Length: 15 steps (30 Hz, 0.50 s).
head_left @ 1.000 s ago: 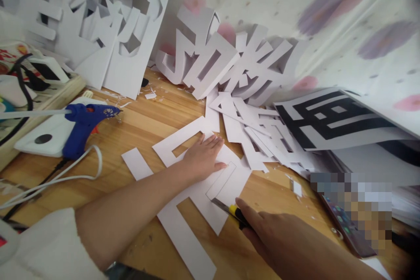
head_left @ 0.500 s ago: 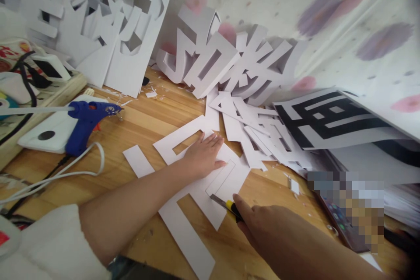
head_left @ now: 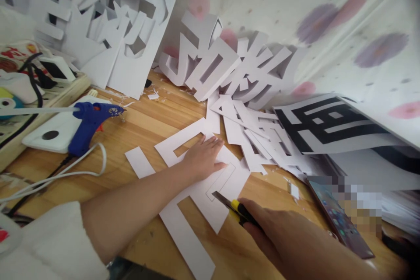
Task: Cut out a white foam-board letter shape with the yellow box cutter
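A white foam-board letter piece with a thin rectangle outlined on it lies on the wooden table. My left hand rests flat on this piece, fingers stretched out. In my right hand is a yellow-and-black utility knife, its blade out. The blade tip is at the lower end of the drawn rectangle; whether it touches the board I cannot tell. Another white cut strip reaches out under my left forearm toward the front edge.
A blue glue gun with a white cable lies at left beside a power strip. White cut letters stand at the back. Loose cut pieces lie behind my hands. A phone and a black-printed sheet are at right.
My right hand has shifted slightly right, and more of the knife shows, with its blade tip a little to the right. My left hand keeps its place on the board. The camera view has shifted slightly.
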{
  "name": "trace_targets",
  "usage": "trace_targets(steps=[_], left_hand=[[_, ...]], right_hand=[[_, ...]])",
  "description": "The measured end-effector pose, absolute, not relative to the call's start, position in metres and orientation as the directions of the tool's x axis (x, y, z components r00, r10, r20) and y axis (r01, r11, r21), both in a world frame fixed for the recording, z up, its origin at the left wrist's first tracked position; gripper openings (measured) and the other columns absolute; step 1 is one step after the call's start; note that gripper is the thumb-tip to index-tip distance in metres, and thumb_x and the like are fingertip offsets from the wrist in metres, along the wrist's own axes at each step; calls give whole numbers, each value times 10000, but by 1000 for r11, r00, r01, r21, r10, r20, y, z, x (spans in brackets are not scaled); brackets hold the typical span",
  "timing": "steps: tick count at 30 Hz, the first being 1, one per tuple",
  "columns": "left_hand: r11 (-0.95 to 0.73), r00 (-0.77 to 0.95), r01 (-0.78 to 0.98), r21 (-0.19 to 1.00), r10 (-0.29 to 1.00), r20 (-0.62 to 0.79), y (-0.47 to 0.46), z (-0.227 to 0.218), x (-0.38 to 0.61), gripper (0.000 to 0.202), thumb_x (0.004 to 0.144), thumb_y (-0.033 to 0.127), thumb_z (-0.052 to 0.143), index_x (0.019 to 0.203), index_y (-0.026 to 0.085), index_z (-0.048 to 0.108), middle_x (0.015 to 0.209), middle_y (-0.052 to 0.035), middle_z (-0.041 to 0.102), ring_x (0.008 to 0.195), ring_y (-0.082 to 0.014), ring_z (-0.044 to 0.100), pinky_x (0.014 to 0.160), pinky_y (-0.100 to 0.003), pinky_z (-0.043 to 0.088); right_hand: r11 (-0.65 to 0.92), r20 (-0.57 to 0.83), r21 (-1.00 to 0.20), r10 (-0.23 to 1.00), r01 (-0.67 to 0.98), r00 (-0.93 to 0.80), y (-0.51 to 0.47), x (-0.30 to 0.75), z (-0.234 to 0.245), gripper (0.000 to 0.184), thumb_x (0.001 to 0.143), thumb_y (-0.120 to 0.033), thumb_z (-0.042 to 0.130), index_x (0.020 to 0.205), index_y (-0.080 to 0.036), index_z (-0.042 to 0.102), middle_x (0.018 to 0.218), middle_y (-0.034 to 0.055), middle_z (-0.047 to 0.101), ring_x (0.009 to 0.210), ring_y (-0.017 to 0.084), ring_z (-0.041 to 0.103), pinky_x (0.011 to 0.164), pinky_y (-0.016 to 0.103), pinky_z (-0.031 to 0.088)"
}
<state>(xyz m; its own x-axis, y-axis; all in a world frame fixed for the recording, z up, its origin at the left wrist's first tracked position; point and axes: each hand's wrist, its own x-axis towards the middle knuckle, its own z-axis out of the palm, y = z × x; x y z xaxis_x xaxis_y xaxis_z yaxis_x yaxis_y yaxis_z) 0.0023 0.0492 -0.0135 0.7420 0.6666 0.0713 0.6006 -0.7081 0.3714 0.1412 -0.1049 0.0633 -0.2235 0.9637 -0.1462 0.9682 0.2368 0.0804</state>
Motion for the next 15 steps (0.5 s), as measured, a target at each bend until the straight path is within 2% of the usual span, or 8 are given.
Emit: trace_targets(steps=[6,15], left_hand=[[-702,733,599,385,674,89,48,-16,3,631,877,432,459,1363,72,279,1427,-104,321,1345,-194,202,1107,-382,103],[-704,736,597,384,671,87,48,-15,2,609,880,431,439,1361,91,284,1432,-115,308,1349,-201,189,1106,-384,98]], right_hand=[[225,-189,61,959,972,-210,-117,121,44,234,822,-176,447,1014,-209,576,649,-13,679,479,170,625,410,248,403],[177,-180,107,971,978,-156,-119,118,43,261,826,-179,438,1038,-233,581,639,0,677,479,172,617,413,241,383]])
